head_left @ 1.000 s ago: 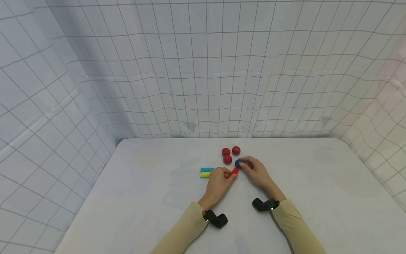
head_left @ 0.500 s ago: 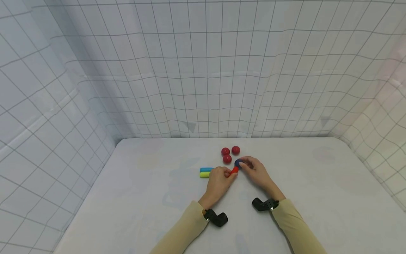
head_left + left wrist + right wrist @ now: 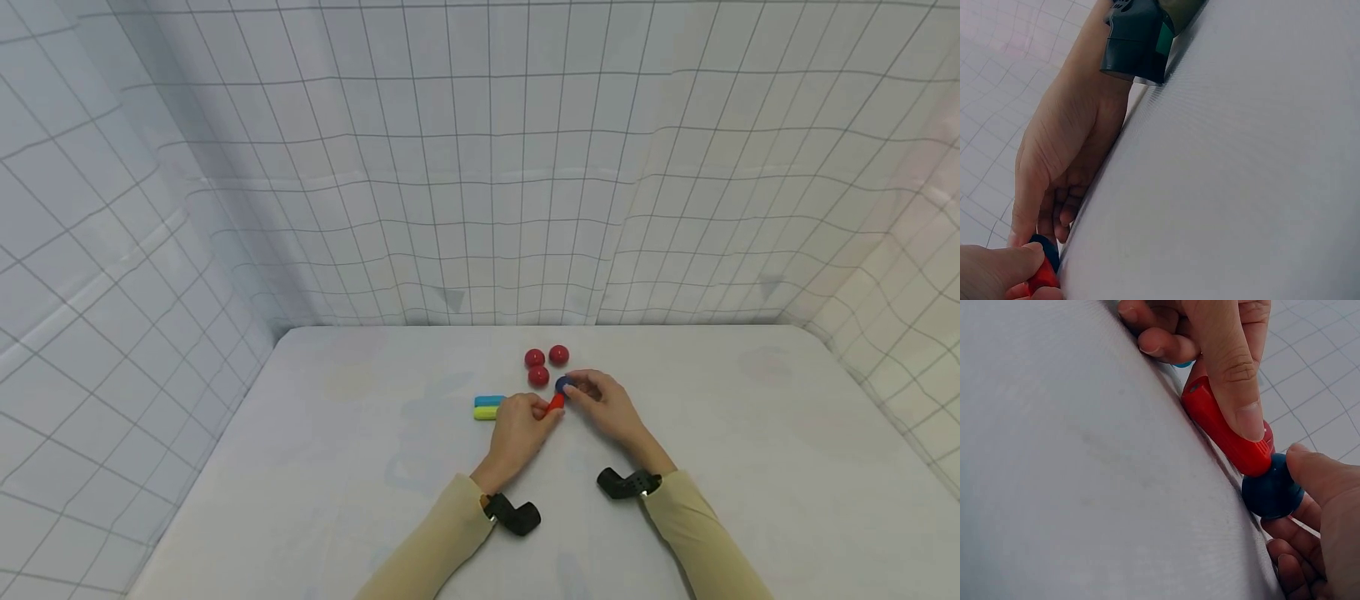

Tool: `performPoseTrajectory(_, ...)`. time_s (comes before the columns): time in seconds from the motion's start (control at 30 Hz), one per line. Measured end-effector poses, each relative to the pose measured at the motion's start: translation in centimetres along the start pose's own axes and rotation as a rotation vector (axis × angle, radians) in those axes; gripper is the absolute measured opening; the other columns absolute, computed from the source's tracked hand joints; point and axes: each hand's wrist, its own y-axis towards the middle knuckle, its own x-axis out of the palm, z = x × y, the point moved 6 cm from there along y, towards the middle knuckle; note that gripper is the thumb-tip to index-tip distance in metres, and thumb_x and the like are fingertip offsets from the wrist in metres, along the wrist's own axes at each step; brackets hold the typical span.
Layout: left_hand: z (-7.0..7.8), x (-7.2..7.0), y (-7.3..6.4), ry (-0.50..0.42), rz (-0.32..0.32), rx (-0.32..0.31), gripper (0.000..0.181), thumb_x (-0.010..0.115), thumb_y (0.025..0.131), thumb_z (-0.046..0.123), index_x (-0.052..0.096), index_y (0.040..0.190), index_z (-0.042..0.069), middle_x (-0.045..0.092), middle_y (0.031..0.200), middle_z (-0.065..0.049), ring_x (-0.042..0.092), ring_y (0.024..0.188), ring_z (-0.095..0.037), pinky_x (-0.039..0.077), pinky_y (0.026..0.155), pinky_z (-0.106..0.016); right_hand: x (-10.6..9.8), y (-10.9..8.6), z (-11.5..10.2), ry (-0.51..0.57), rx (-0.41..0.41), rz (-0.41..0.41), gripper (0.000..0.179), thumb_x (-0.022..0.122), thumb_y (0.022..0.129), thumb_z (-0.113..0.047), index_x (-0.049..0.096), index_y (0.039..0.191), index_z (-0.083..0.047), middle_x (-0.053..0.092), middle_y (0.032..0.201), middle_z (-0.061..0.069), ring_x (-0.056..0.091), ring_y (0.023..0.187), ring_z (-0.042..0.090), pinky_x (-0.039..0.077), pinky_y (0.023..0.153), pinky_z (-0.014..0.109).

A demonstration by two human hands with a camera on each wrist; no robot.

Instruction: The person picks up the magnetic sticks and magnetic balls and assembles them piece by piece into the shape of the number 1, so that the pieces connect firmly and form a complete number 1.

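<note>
Spreading before gridded sheeting (image 3: 472, 167), the white tabletop (image 3: 322, 458) is seen; a red stick (image 3: 1225, 431), perhaps resting on it, is finger-pinched by the left hand (image 3: 516, 429), touching a blue ball (image 3: 1271, 490) likewise held by the right hand (image 3: 613, 412).

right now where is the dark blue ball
In the head view, the dark blue glossy ball is right of centre, gripped by the right hand, against the end of the bright red oblong block that the left hand holds.
</note>
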Motion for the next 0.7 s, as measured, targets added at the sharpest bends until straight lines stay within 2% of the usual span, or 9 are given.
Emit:
performPoseTrajectory(0.27,0.31,0.04,0.06,-0.002,0.008,0.005,0.019,0.079,0.080,0.021,0.070,0.079,0.004,0.064,0.066,0.003,0.054,0.058,-0.001,0.043,0.051,-0.018,-0.09,-0.06,-0.11,0.008,-0.002,0.004,0.032,0.068,0.090,-0.024,0.064,0.115,-0.005,0.061,0.094,0.005,0.055,0.086,0.021,0.045,0.078,0.039)
performPoseTrajectory(0.43,0.25,0.18,0.14,-0.002,-0.006,-0.024,0.020,0.079,0.080,0.022,0.070,0.079,0.004,0.065,0.065,0.003,0.054,0.058,-0.001,0.043,0.051,-0.018,-0.13,-0.11,-0.24,0.005,-0.004,0.001,0.033,0.067,0.090,-0.024,0.063,0.117,-0.004,0.061,0.095,0.006,0.056,0.088,0.021,0.045,0.080,0.040)
performPoseTrajectory(0.7,0.13,0.47,0.23,-0.021,-0.001,-0.031,0.020,0.079,0.080,0.021,0.069,0.079,0.004,0.062,0.065,0.004,0.052,0.057,-0.002,0.043,0.050,-0.017,-0.16,-0.10,-0.25,0.013,-0.008,0.009,0.033,0.067,0.090,-0.022,0.063,0.117,-0.003,0.059,0.094,0.007,0.054,0.086,0.022,0.045,0.078,0.039)
